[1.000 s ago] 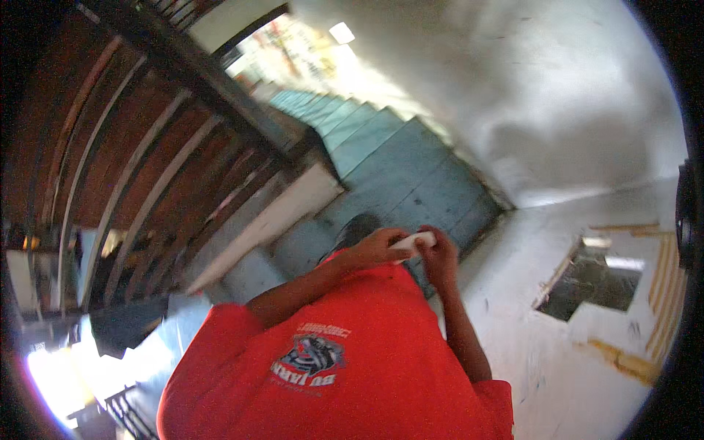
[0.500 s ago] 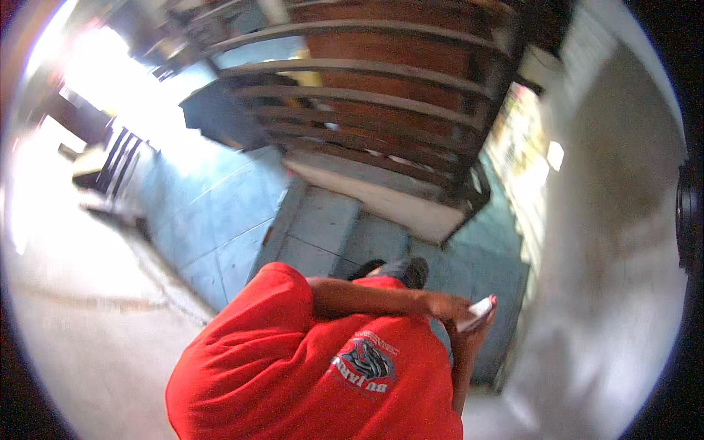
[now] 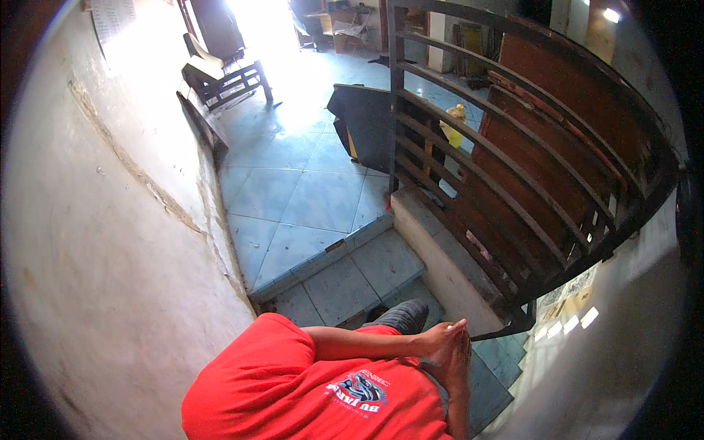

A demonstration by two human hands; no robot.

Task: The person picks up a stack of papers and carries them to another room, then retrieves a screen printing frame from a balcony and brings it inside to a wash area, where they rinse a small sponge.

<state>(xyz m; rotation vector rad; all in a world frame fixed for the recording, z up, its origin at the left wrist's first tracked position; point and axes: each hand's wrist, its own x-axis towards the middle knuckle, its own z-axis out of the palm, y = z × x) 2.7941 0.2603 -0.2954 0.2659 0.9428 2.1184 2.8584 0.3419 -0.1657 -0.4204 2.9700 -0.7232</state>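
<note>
Both my hands are brought together in front of my red shirt (image 3: 293, 381), over the stairs. My left hand (image 3: 438, 340) reaches across from the left, its forearm level and its fingers bent inward. Against it rests my right hand (image 3: 456, 364), raised from below with its fingers closed toward the left hand's fingertips. Whatever lies between them is hidden; only a tiny pale spot shows at the fingertips. Below the hands, a dark grey trouser leg (image 3: 402, 315) is bent over the blue tiled step (image 3: 334, 290).
A dark metal railing (image 3: 499, 103) on a low concrete curb (image 3: 440, 253) borders the stairs at right. A worn white wall (image 3: 110, 220) stands at left. Above the steps lies a blue tiled floor (image 3: 315, 194) with a dark panel (image 3: 365, 125) and a chair (image 3: 205, 62).
My view has turned left, so the railing moved right and the upper floor came into view. The flat whitish thing seen in my hands earlier no longer shows clearly.
</note>
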